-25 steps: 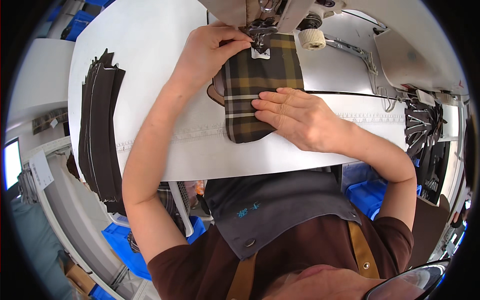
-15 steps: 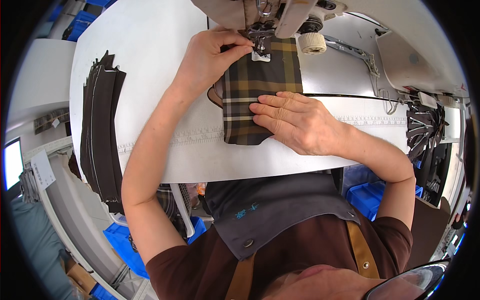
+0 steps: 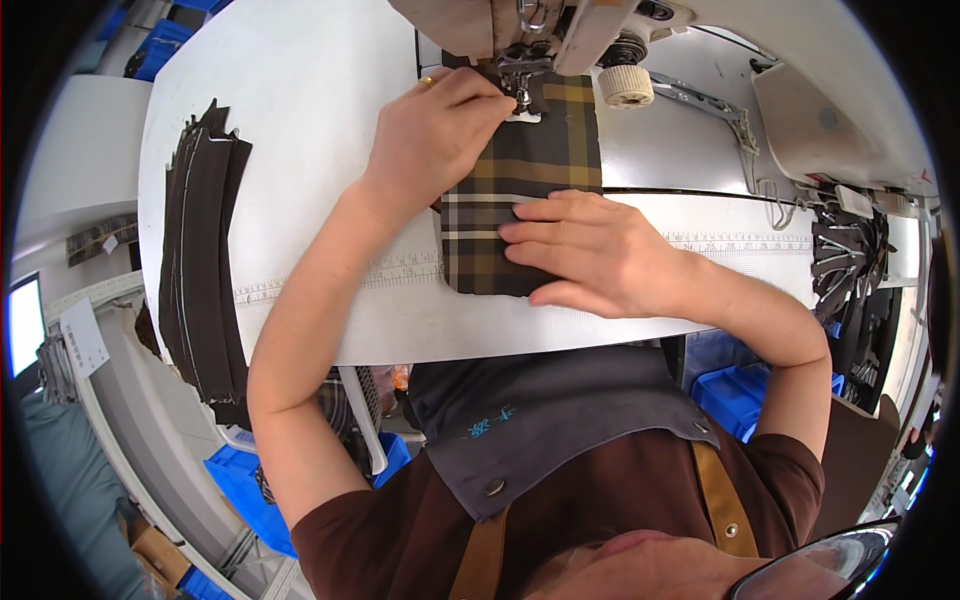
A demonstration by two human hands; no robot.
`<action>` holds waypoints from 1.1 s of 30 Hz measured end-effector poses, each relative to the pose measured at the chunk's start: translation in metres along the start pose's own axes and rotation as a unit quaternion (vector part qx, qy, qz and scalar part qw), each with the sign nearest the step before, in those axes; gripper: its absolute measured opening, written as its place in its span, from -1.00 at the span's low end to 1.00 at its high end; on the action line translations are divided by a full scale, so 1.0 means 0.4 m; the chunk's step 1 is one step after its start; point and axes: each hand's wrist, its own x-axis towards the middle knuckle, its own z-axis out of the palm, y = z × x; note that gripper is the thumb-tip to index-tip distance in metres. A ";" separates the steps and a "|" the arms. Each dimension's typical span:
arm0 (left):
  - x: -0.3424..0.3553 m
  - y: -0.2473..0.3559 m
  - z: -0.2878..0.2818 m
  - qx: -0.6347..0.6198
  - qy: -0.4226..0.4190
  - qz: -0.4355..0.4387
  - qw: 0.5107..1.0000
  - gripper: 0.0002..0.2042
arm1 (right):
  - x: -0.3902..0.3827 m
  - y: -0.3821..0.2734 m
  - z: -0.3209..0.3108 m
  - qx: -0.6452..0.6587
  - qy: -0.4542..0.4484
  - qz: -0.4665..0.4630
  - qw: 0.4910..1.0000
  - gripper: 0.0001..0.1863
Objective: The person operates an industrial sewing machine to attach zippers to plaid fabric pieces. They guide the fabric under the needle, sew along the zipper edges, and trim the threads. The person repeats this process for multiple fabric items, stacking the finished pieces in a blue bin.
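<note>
A plaid cloth piece [image 3: 535, 165], dark with olive, brown and white stripes, lies beneath the sewing machine's presser foot [image 3: 521, 92]. At the foot, a small white label [image 3: 525, 117] shows on the cloth. My left hand [image 3: 440, 130] is closed in a pinch right beside the foot and the label's left side. Its fingertips hide what they hold, if anything. My right hand [image 3: 600, 250] rests on the cloth's near right part, fingers stretched out and flat, with the thumb at the near edge.
A stack of long dark cloth strips [image 3: 205, 260] lies on the left of the white table [image 3: 300, 130]. A printed ruler strip [image 3: 385, 268] crosses the table. The machine's white knob [image 3: 626, 87] is right of the needle. Dark pieces [image 3: 850, 250] hang at the right; a blue bin [image 3: 735, 395] sits below.
My left hand has moved slightly nearer and rolled over, its fingertips now lower beside the foot. More of the label is covered. My right hand has spread its thumb toward the cloth's near edge.
</note>
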 end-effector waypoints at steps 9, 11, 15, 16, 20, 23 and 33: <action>-0.008 -0.005 -0.006 0.069 0.001 0.080 0.994 -0.80 | 0.067 0.193 -0.022 -0.028 0.086 0.107 0.990 -0.78; -0.010 -0.014 -0.016 0.068 -0.017 0.094 0.993 -0.78 | 0.065 0.189 -0.027 -0.018 0.085 0.099 0.991 -0.74; -0.021 -0.025 -0.014 0.052 -0.017 0.079 0.995 -0.77 | 0.050 0.176 -0.030 -0.173 0.026 0.015 0.985 -0.65; -0.020 -0.026 -0.014 0.050 -0.014 0.079 0.995 -0.77 | 0.047 0.171 -0.028 -0.186 0.026 0.014 0.982 -0.63; -0.019 -0.025 -0.010 0.032 -0.007 0.070 0.997 -0.78 | 0.051 0.159 -0.021 -0.204 0.032 0.015 0.978 -0.60; -0.021 -0.029 -0.009 0.030 -0.007 0.067 0.997 -0.80 | 0.051 0.162 -0.019 -0.202 0.034 0.017 0.979 -0.62; -0.003 -0.036 -0.003 0.039 -0.007 0.047 0.998 -0.80 | 0.052 0.171 -0.032 -0.190 -0.007 0.096 0.977 -0.61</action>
